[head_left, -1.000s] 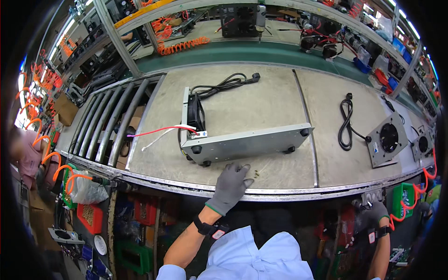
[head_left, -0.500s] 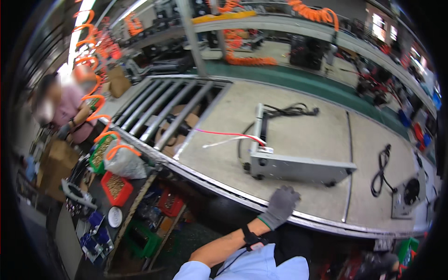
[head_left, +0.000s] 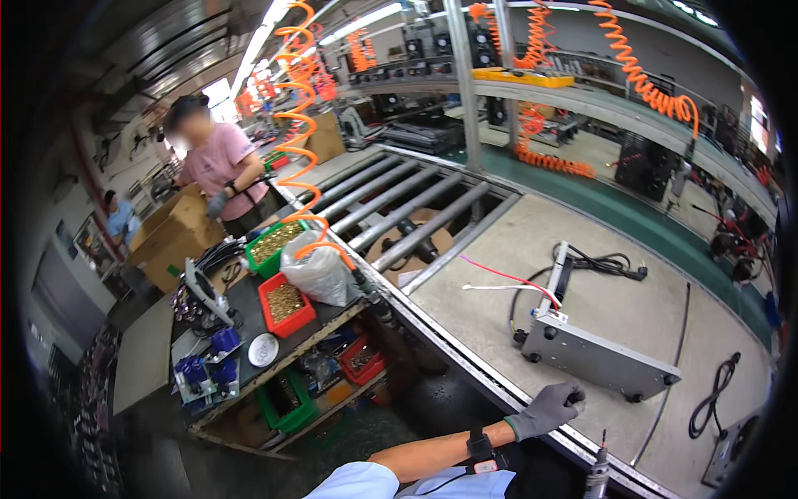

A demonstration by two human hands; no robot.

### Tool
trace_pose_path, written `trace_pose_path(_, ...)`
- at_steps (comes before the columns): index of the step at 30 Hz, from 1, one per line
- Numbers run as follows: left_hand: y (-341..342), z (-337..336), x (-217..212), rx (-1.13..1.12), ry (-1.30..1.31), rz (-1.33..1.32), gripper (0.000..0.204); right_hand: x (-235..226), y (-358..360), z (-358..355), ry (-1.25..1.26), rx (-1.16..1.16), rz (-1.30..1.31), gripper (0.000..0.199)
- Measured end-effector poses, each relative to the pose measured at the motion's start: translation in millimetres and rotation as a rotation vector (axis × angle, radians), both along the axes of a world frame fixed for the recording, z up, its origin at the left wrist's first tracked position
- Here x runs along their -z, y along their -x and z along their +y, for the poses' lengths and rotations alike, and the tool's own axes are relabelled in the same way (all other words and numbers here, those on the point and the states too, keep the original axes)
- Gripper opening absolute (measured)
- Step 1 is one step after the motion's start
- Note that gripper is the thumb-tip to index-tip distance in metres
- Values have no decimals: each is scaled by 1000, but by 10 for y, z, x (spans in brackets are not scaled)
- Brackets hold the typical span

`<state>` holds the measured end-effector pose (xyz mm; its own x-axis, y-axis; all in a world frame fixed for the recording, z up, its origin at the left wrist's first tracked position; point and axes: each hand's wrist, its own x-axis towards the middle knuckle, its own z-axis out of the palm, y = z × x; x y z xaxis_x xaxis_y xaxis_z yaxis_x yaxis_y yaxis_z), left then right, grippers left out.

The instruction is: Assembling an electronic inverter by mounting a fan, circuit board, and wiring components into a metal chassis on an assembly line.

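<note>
"Screwdriver, bit upward, now shows at the near edge, beside the bench. What else is different?"

"The view has swung left, so the co-worker in pink, the cardboard box and the red bin of brass-coloured fasteners show more fully."

"And the piece being worked on?"

"An L-shaped grey metal chassis stands on edge at the right of the bench, its black feet facing the near side. It seems unmoved: the red wire and white wire reach left, and the black power cord lies beyond it. I judge the change is that a tool is now close by, while the chassis itself stays as it was."

"How are the hands?"

"The left hand, in a grey glove, is at the bench's near edge, just short of the chassis, fingers loosely curled. Whether they pinch something small, I can't tell. The right hand is out of sight, so I can't say if it has the screwdriver."

"Any brand, label or writing?"

"Nothing legible. The pink shirt carries a small blurred mark, and the wrist device on the left arm has a bright face too small to make out."
</note>
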<state>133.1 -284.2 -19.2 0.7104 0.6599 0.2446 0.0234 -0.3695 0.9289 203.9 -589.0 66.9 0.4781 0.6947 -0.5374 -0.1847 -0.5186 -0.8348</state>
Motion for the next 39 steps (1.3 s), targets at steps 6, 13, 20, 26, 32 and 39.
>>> trace_pose_path(6, 64, 86, -214, 225, 649, 127, 21, 90, 172, 422, -77, -36, -89, 28)
trace_pose_path(13, 154, 106, -473, 217, 783, 157, 26, -87, 213, 600, -98, -74, -162, 34)
trace_pose_path(20, 64, 195, -474, 334, 734, 209, 24, -43, 135, 521, -55, -78, 38, 33)
trace_pose_path(26, 191, 265, -497, 461, 757, 94, 24, 33, 151, 571, -303, -123, 591, 55)
trace_pose_path(32, 152, -51, -479, 67, 738, 39, 30, 106, 359, 790, -110, 31, 112, 42)
trace_pose_path(39, 221, 91, -440, 79, 79, 143, 34, 105, 192, 731, -54, 80, 161, 33)
